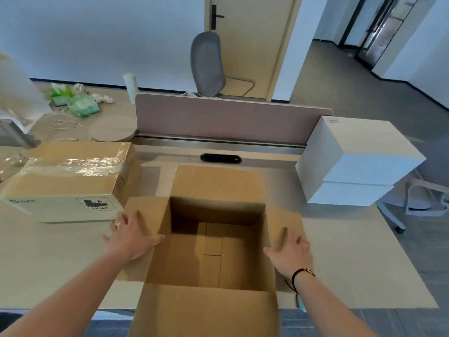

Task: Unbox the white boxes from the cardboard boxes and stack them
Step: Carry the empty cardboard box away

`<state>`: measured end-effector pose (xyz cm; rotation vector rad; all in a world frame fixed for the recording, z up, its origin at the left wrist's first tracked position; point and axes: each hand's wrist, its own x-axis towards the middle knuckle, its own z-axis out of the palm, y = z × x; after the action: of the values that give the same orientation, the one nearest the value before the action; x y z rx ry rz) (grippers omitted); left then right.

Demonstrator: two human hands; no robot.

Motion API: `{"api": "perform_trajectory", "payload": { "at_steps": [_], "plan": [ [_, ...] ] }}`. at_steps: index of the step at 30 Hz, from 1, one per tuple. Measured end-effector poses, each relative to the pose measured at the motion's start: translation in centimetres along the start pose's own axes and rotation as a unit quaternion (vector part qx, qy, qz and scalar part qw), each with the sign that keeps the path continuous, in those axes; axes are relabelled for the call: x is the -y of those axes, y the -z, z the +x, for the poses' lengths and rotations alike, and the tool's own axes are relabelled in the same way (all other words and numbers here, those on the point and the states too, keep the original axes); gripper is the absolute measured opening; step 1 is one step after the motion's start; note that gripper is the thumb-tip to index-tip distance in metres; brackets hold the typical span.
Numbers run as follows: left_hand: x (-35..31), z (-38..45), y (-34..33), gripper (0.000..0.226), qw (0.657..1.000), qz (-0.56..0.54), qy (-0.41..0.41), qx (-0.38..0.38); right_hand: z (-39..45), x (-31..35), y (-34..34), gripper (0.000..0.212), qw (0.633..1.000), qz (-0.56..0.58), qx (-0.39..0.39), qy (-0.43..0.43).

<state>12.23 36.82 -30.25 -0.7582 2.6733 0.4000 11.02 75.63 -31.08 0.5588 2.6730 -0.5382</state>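
An open cardboard box (213, 254) stands in front of me on the desk, its four flaps folded out and nothing but its brown bottom showing inside. My left hand (130, 235) lies flat on the box's left flap, fingers straight. My right hand (292, 251) lies flat on the right flap in the same way. Two white boxes (359, 152) sit stacked at the desk's right edge, the upper one turned a little off the lower one. A second cardboard box (73, 181), taped shut with a white printed front, lies to the left.
A pinkish divider panel (228, 117) runs along the desk's far edge, with a black cable slot (220, 158) below it. Behind it stand a grey chair (207, 64) and a door. Green and white packaging litter (77, 98) lies on the floor at the far left.
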Motion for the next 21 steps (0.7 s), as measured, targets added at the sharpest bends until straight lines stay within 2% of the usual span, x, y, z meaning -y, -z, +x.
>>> {"api": "perform_trajectory", "payload": {
  "at_steps": [4, 6, 10, 14, 17, 20, 21],
  "plan": [
    [0.4, 0.6, -0.2, 0.127, 0.998, -0.061, 0.023, 0.018, 1.5, -0.8, 0.4, 0.135, 0.994, 0.081, 0.033, -0.07],
    [0.9, 0.7, -0.8, 0.13, 0.995, -0.094, 0.033, 0.02, 2.4, -1.2, 0.4, 0.142, 0.988, 0.12, 0.049, -0.084],
    [1.3, 0.6, -1.2, 0.133, 0.995, -0.093, 0.043, 0.011, 2.8, -0.9, 0.9, 0.137, 0.986, 0.143, 0.064, -0.062],
    [0.5, -0.6, 0.1, 0.13, 0.997, -0.053, 0.049, -0.014, 2.5, -0.2, 2.5, 0.128, 0.991, 0.118, 0.017, -0.059],
    [-0.5, -2.2, 2.8, 0.121, 0.997, -0.053, 0.022, -0.043, 1.9, 0.4, 5.1, 0.104, 0.988, 0.133, -0.058, -0.047],
    [-1.8, -4.7, 5.4, 0.108, 0.994, -0.079, -0.037, -0.071, 0.5, 1.8, 7.0, 0.046, 0.984, 0.135, -0.115, 0.032],
    [-2.3, -5.7, 5.9, 0.105, 0.99, -0.099, -0.069, -0.078, -0.2, 2.6, 7.3, 0.04, 0.983, 0.126, -0.122, 0.061]
  ]
}}
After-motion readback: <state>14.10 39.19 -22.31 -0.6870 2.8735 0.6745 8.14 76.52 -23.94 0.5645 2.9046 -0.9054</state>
